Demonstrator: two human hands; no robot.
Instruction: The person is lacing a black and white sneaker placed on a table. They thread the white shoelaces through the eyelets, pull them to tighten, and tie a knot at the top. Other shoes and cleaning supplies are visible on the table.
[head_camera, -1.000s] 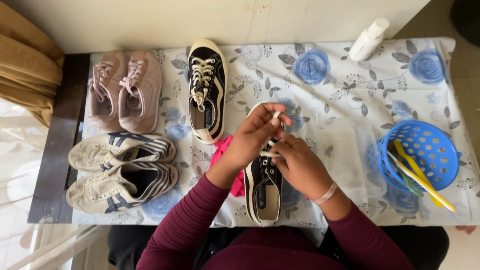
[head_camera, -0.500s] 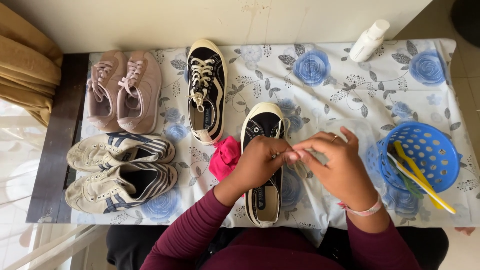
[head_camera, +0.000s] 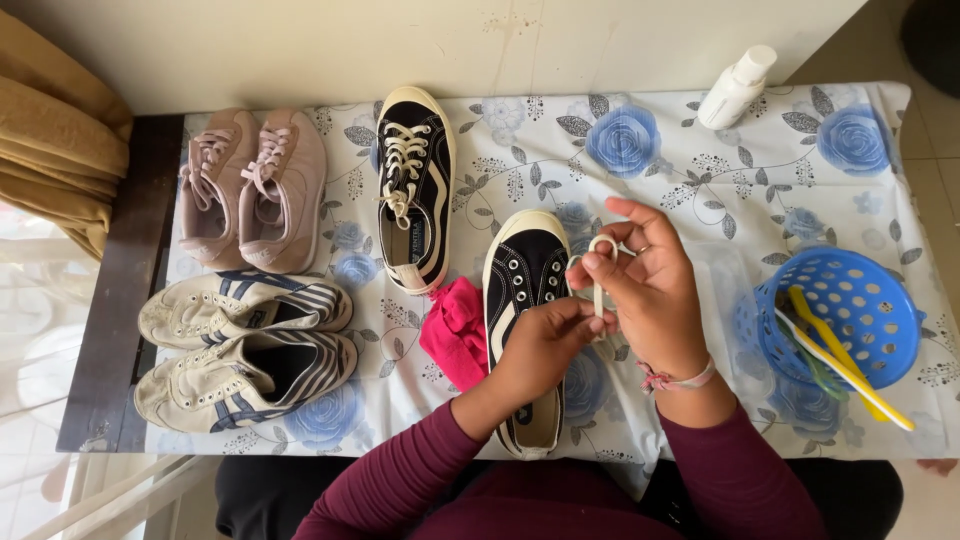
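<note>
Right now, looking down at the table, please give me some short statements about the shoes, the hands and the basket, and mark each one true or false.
1. The black sneaker under the hands has no lace in its eyelets. True.
2. Both hands hold a white shoelace: right hand, left hand, shoelace. True.
3. The blue basket is empty. False: it holds yellow and green brushes.
4. The pink cloth lies inside the basket. False: it lies on the tablecloth, left of the unlaced sneaker.
5. The white bottle lies at the far right of the table. True.
</note>
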